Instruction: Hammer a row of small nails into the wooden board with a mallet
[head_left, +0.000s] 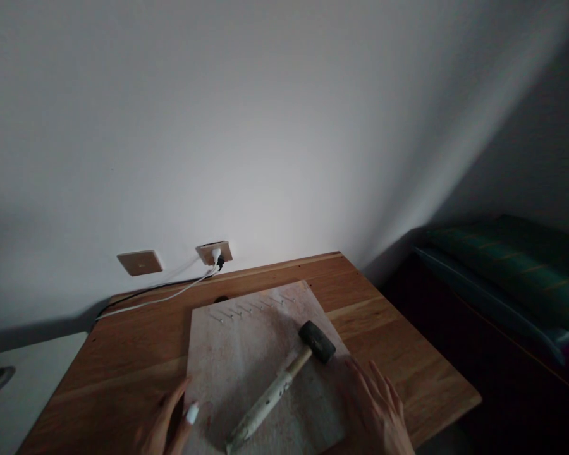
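A wooden board [246,347] lies on the wooden table, with a row of several thin nails [250,311] standing in it near its far edge. Across the board rests a mallet [274,395] with a black head at the upper right and a pale, worn handle pointing toward me. At the board's left edge is my left hand [168,423], its thumb and finger apart, one digit wearing a white wrapping at the tip. My right hand [372,404] lies along the right edge with its fingers spread. Neither hand touches the mallet.
The table [403,354] stands against a pale wall [275,139]. A wall socket [217,254] holds plugs, and their cables run left along the table's back. Beyond the right side is a green cushion-like item [516,259]; a white surface [33,385] adjoins the left.
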`<state>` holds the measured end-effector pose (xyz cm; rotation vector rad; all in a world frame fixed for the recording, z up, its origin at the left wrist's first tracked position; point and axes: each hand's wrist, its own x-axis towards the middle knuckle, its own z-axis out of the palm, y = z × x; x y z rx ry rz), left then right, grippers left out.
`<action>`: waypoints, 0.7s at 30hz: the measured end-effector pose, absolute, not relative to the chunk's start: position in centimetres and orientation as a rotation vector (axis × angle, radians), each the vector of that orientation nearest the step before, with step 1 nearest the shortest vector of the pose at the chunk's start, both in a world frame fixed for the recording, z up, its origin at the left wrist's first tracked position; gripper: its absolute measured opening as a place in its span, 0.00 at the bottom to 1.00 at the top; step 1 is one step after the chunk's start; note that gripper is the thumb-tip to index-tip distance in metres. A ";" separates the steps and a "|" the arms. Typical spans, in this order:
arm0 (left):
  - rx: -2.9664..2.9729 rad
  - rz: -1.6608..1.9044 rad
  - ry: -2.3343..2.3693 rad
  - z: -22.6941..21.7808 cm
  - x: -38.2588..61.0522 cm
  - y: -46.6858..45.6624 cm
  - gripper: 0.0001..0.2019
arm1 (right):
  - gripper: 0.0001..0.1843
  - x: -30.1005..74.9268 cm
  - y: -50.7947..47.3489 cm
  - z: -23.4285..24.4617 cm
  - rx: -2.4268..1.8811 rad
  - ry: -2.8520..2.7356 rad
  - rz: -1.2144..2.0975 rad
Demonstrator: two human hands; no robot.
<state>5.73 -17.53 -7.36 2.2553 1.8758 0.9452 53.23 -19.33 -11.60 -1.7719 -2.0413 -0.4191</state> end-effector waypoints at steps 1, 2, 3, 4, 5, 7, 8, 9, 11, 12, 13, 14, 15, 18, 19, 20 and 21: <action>2.293 0.941 1.836 -7.2 7.0 -17.2 0.25 | 0.25 54.5 -19.0 -11.5 -1.777 -2.027 -0.419; 2.334 0.934 1.775 -7.0 8.4 -16.8 0.25 | 0.26 55.8 -18.7 -11.3 -1.796 -2.011 -0.411; 2.358 0.941 1.731 -6.9 9.8 -16.3 0.25 | 0.26 57.1 -18.3 -11.1 -1.829 -2.000 -0.399; 2.370 0.932 1.695 -6.7 11.2 -15.8 0.25 | 0.25 58.3 -17.8 -10.7 -1.865 -1.953 -0.412; 2.386 0.922 1.644 -6.6 12.7 -15.2 0.26 | 0.25 59.6 -17.3 -10.3 -1.913 -1.914 -0.399; 2.394 0.920 1.584 -6.6 15.5 -13.9 0.26 | 0.24 61.9 -16.1 -9.3 -2.009 -1.852 -0.320; 2.413 0.919 1.524 -6.6 16.8 -13.2 0.26 | 0.25 62.9 -15.4 -8.7 -2.074 -1.771 -0.292; 2.432 0.917 1.464 -6.7 18.2 -12.5 0.26 | 0.26 63.9 -14.8 -8.2 -2.126 -1.711 -0.258; 2.463 0.908 1.389 -6.8 20.8 -11.1 0.26 | 0.27 65.5 -13.5 -7.3 -2.167 -1.664 -0.236; 2.483 0.899 1.353 -6.8 21.9 -10.5 0.26 | 0.27 66.2 -13.0 -6.9 -2.180 -1.652 -0.228; 2.489 0.893 1.334 -6.7 23.0 -9.9 0.26 | 0.26 66.9 -12.5 -6.6 -2.192 -1.642 -0.222; 2.490 0.891 1.317 -6.5 23.9 -9.4 0.26 | 0.26 67.5 -12.0 -6.4 -2.207 -1.627 -0.214; 2.483 0.889 1.301 -6.3 24.7 -8.9 0.26 | 0.25 68.0 -11.7 -6.2 -2.223 -1.609 -0.206; 2.460 0.887 1.220 -5.4 25.5 -7.7 0.24 | 0.24 69.3 -10.8 -5.5 -2.244 -1.565 -0.185; 2.446 0.888 1.185 -5.1 25.3 -7.4 0.23 | 0.23 69.4 -10.6 -5.3 -2.237 -1.552 -0.187; 2.423 0.893 1.155 -5.0 24.9 -7.0 0.22 | 0.22 69.4 -10.5 -5.1 -2.224 -1.538 -0.198; 2.390 0.908 1.134 -5.0 24.3 -6.7 0.21 | 0.22 69.2 -10.4 -4.9 -2.204 -1.519 -0.220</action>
